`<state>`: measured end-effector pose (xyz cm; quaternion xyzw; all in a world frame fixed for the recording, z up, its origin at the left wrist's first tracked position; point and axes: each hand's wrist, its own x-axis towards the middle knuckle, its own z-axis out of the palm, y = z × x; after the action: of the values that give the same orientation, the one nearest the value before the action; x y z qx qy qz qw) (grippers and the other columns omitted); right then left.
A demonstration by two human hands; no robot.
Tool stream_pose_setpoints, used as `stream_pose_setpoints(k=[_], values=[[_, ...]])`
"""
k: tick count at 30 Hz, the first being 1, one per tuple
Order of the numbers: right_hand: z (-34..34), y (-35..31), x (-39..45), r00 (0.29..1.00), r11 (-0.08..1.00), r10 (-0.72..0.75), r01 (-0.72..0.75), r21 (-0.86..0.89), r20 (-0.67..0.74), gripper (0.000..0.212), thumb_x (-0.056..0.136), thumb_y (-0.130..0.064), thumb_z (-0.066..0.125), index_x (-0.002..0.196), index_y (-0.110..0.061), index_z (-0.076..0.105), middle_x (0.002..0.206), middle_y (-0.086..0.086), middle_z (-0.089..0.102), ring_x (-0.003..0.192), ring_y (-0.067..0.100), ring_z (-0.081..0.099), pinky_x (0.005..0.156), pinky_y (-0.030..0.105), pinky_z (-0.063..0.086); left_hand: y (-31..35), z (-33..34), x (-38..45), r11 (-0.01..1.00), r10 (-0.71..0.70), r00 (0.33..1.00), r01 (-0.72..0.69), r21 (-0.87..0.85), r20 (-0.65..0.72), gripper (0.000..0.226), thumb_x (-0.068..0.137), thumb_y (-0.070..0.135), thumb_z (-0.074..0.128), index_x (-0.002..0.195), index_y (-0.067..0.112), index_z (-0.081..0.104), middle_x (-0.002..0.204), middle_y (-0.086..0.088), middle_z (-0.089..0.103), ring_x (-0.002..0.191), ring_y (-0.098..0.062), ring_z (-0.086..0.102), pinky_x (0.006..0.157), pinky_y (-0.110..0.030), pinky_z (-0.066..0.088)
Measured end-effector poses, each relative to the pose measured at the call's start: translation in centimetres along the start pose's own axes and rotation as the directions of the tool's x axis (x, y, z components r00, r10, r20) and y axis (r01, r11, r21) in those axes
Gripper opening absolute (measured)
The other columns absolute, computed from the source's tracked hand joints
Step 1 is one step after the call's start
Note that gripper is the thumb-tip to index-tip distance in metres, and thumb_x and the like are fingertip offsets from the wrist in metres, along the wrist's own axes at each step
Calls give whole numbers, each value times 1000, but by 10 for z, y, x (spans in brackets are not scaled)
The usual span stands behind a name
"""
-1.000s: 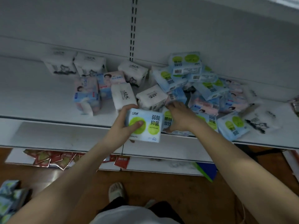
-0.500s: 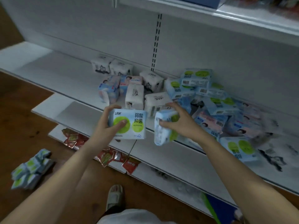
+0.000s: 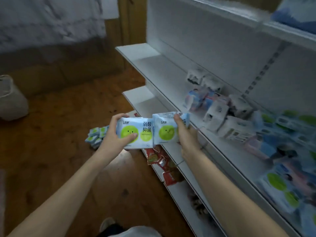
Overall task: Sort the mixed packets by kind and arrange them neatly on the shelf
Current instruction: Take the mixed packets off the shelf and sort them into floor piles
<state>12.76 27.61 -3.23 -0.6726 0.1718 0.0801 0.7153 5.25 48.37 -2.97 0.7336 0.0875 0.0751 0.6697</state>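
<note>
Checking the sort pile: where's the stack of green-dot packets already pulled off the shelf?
Head view, lower left of centre: the stack of green-dot packets lies on the wooden floor, partly hidden behind the left hand, left of the shelf unit.

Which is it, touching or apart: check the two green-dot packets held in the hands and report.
Touching. The head view shows the right-hand packet overlapping the right edge of the left-hand packet, with no gap between them, held off the shelf.
</note>
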Motion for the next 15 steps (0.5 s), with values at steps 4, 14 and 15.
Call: stream_pose_setpoints(k=[4,14,15], values=[[84,17,-1,986,979,-46,77,-191,158,27,89,-50,61,106,-30,54,101,3,71,83,20,73,74,40,62,-20,-76,-3,999,-49,988,50,1,-144,56,80,0,74,120,27,45,107,-1,61,82,-16,70,53,-35,59],[259,82,-8,745,946,168,62,-318,645,51,92,-18,67,132,-35,39,124,10,64,104,29,69,87,56,56,-110,-245,-23,973,-230,911,203,-114,-344,57,79,-8,72,121,18,44,106,-4,60,80,-4,66,64,-21,56],[272,88,-5,738,946,192,37,-323,647,50,92,-13,66,129,-34,41,122,12,65,104,31,69,87,57,55,-117,-258,-22,967,-253,901,222,-125,-352,57,79,-8,72,120,19,45,106,-5,61,80,-4,66,64,-22,56]])
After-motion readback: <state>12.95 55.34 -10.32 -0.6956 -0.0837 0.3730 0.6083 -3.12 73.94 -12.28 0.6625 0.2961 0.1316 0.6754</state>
